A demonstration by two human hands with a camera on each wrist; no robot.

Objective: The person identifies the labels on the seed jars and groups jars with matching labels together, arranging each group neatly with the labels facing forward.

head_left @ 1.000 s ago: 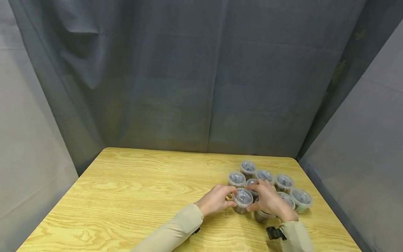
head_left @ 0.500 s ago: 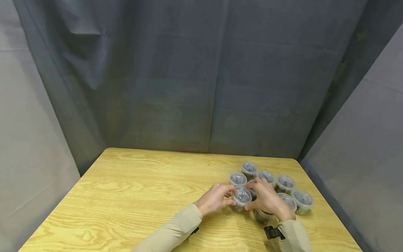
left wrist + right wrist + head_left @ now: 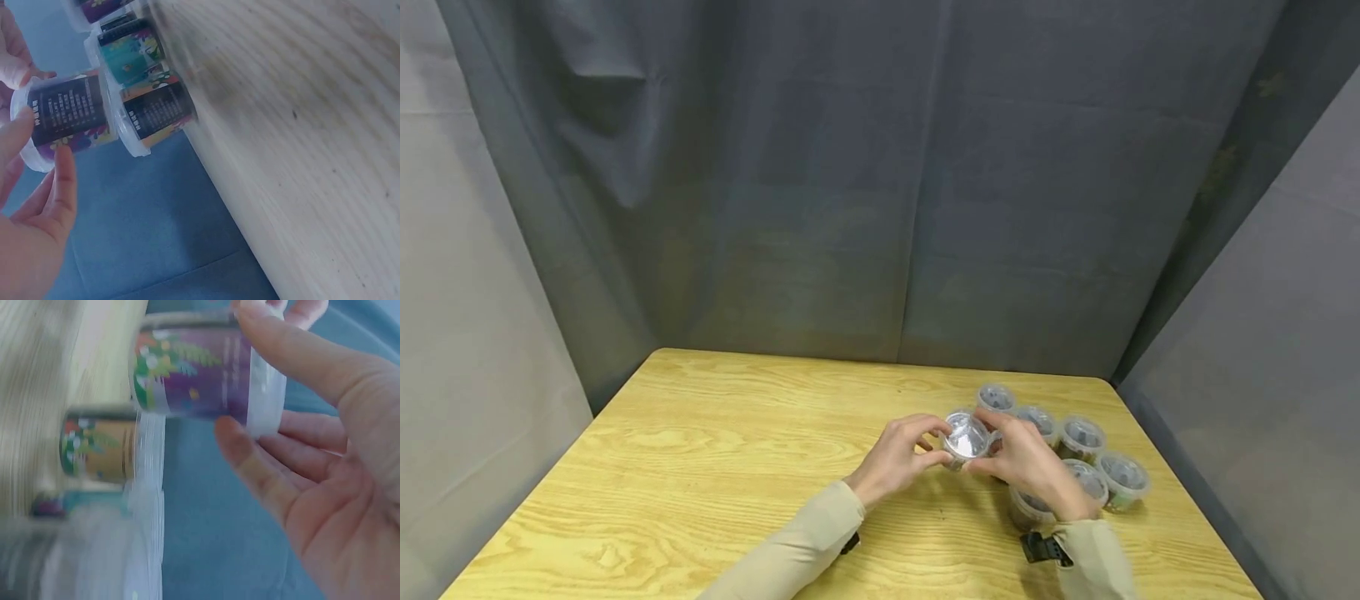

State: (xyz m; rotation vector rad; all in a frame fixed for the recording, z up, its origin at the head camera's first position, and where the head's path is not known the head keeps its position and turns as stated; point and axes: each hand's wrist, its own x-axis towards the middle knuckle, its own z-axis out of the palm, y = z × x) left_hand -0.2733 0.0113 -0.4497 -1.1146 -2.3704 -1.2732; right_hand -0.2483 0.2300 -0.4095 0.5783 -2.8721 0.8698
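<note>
Both hands hold a small plastic tub (image 3: 966, 435) with a clear lid, raised off the table and upright. Its label is purple with flowers, and one side carries a dark text panel, as the left wrist view shows. My left hand (image 3: 898, 457) grips the left side near the lid with thumb and fingers. From the right, my right hand (image 3: 1030, 462) pinches the same tub (image 3: 194, 375) around its lid end. An orange-labelled tub (image 3: 159, 109) stands on the table close behind the held one. In the head view the held tub and right hand hide part of the group.
Several similar lidded tubs stand at the right: one at the back (image 3: 996, 397), one at the far right (image 3: 1123, 475), one nearest the front (image 3: 1030, 508). They rest on a wood-grain table (image 3: 700, 467). A dark curtain (image 3: 820, 208) hangs behind it.
The tub between my hands has risen off the table and moved back and slightly left, now overlapping the tub behind it. Both hands moved with it.
</note>
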